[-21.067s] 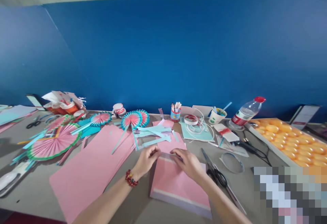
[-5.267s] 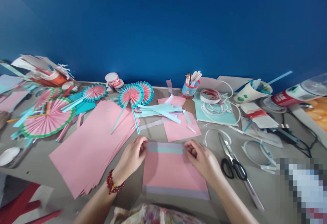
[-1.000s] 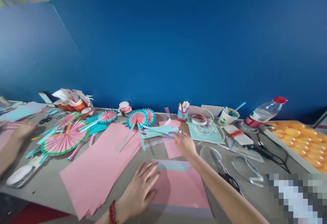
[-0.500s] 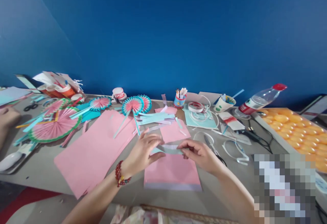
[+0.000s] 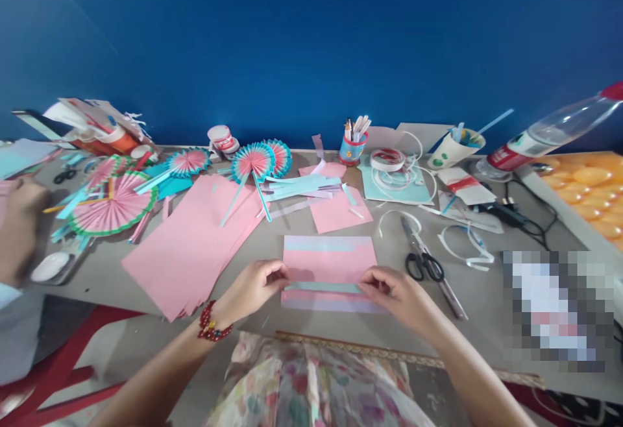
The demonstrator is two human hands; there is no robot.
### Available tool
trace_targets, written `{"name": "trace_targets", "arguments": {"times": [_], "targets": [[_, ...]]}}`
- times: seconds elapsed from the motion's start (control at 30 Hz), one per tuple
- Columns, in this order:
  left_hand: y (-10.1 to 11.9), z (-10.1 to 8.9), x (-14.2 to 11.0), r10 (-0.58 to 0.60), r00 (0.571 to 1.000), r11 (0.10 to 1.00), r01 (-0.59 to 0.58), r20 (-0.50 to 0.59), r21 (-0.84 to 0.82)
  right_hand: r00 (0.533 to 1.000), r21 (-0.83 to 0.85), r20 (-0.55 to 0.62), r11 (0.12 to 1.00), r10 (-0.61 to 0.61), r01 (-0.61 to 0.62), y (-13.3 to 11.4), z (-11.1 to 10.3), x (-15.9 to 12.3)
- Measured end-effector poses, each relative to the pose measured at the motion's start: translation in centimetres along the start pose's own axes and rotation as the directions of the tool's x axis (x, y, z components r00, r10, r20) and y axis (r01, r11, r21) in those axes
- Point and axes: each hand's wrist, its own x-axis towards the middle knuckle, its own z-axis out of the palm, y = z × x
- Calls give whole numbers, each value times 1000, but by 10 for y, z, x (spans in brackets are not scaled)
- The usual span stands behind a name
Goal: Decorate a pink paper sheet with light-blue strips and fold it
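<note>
A light blue paper strip (image 5: 324, 287) is stretched level between my two hands, over a pink sheet of paper (image 5: 328, 265). My left hand (image 5: 263, 284), with a red bead bracelet (image 5: 211, 326) at the wrist, pinches the strip's left end. At the right end, the fingers of my right hand (image 5: 389, 287) are closed on it. The pink sheet carries a pale blue band near its far edge and a lilac band along its near edge. Whether the held strip touches the sheet, I cannot tell.
Pink sheets (image 5: 195, 245) lie left, with paper fans (image 5: 114, 203) beyond. Scissors (image 5: 423, 261) rest right of my right hand. Loose strips (image 5: 304, 185), a pen cup (image 5: 353, 145) and a tilted bottle (image 5: 540, 138) are farther back. Another person's hand (image 5: 24, 219) is at far left.
Both hands have come nearer to me and lower with the strip, now pulled straight across the sheet's near part. The view has tilted down, and the scissors show fully.
</note>
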Motion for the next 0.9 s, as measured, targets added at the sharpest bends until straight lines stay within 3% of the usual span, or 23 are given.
{"name": "trace_targets", "arguments": {"times": [0.2,0.9], "targets": [[1,4,-1,53,999,991,-51,-8,127,980,-226,-78,961,-182,161,0,4,4],[-8,9,-3,161,986,934,-163,33,318,972,-389,-51,901,-231,194,4,18,6]]}}
